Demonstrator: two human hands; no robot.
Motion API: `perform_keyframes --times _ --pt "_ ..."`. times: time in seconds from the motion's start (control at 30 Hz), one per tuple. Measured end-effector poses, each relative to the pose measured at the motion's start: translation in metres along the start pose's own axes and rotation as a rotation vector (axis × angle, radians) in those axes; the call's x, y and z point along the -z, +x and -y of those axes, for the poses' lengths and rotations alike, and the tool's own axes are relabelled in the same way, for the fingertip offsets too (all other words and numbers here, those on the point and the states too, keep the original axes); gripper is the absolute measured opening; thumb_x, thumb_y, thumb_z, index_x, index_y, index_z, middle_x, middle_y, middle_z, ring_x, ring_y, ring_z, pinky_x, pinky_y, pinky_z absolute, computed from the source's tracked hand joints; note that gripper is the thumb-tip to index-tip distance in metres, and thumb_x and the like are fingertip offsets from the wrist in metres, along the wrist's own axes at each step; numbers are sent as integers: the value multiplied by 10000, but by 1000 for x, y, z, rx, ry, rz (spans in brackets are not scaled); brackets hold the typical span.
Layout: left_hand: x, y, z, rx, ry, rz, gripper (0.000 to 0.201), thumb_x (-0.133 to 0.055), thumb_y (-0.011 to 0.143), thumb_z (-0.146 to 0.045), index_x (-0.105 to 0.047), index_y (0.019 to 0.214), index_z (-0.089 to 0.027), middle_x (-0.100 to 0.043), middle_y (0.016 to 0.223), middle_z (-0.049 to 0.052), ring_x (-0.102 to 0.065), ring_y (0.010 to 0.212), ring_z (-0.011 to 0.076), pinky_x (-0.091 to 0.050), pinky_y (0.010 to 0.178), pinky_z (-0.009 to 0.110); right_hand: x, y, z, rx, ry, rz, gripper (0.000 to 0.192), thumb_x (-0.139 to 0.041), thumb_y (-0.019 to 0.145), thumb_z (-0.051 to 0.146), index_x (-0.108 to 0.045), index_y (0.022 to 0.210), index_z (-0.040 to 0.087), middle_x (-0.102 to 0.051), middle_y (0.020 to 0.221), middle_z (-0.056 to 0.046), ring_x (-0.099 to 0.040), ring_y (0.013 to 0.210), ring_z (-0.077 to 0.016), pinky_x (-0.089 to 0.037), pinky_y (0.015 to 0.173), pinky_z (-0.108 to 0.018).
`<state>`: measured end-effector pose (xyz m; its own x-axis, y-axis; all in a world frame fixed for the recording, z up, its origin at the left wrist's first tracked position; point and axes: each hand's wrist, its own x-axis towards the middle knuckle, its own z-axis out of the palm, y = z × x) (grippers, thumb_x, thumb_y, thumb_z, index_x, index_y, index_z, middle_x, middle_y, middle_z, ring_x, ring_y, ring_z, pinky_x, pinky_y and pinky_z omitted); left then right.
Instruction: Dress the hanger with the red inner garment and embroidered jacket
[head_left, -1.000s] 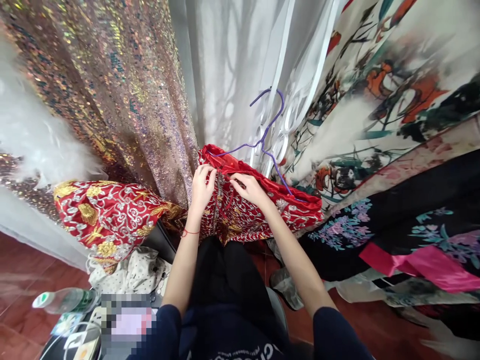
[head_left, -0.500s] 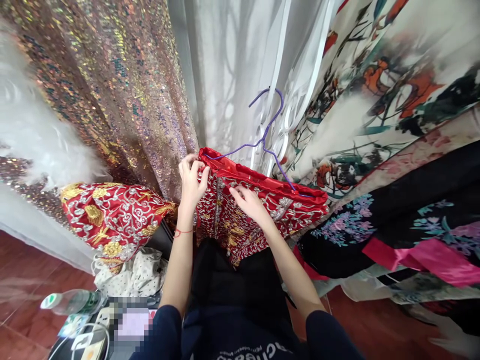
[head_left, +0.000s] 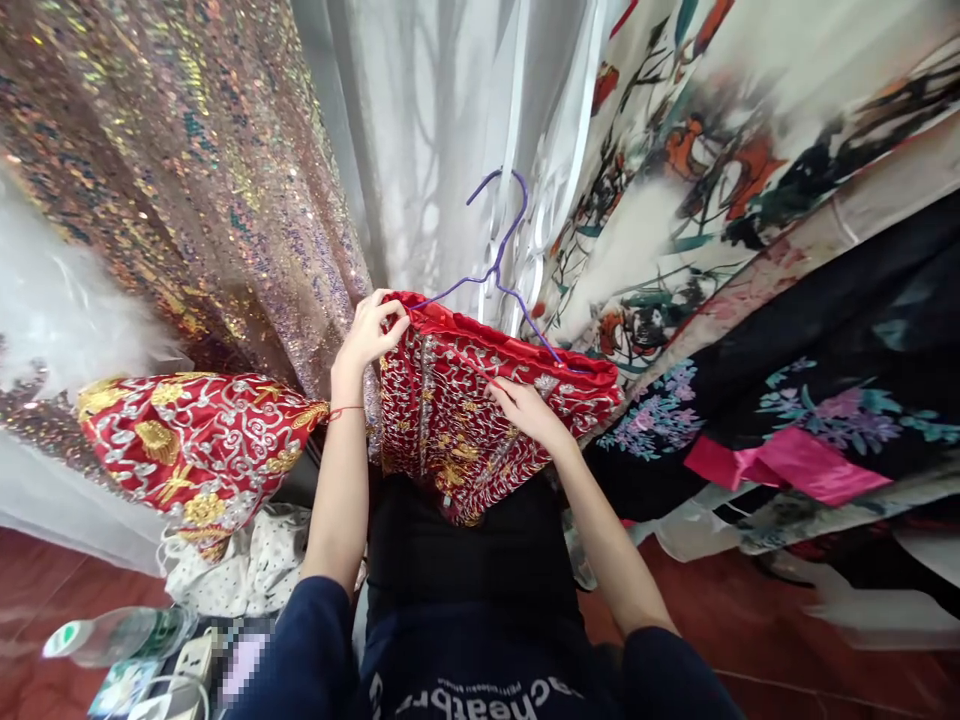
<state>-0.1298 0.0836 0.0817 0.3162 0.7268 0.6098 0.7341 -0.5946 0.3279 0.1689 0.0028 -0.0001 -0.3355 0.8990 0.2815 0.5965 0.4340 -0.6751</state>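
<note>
A red garment (head_left: 450, 420) with gold and silver embroidery hangs on a purple wire hanger (head_left: 501, 262) in front of me. My left hand (head_left: 369, 330) pinches the garment's upper left corner at the hanger's end. My right hand (head_left: 525, 408) rests on the embroidered front below the red satin top edge, fingers pressed on the cloth. A red thread is tied round my left wrist. The hanger's hook rises free above the garment, against a white curtain (head_left: 435, 150).
A sequinned iridescent fabric (head_left: 187, 170) hangs at left, with another red embroidered piece (head_left: 187, 440) below it. Floral printed fabrics (head_left: 735, 170) and a black floral cloth with pink lining (head_left: 810, 440) hang at right. A plastic bottle (head_left: 112, 635) and a power strip (head_left: 180, 670) lie at lower left on the red floor.
My left hand climbed from the garment's front to its upper left corner. My right hand slid a little lower on the front. The garment and hanger now sit higher and more spread out.
</note>
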Motion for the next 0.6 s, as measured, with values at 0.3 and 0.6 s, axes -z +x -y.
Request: perform_keyframes --times 0.3,0.6 --pt "7 -84 -91 129 190 -217 234 -426 1023 -359 -570 930 -200 -605 920 55 -557 855 192 -403 808 318 8 10 -29 46 -68 -74 321 -374 976 314 -650 867 193 -717 937 -102 -648 923 -228 -474 920 -360" --pt "1 -101 -127 198 181 -305 155 -500 988 -297 -574 886 -207 -607 984 69 -575 975 219 -395 854 340 15 -21 35 -100 -178 79 254 -663 868 435 -681 918 186 -737 967 -110 -687 938 -257 -516 866 -362"
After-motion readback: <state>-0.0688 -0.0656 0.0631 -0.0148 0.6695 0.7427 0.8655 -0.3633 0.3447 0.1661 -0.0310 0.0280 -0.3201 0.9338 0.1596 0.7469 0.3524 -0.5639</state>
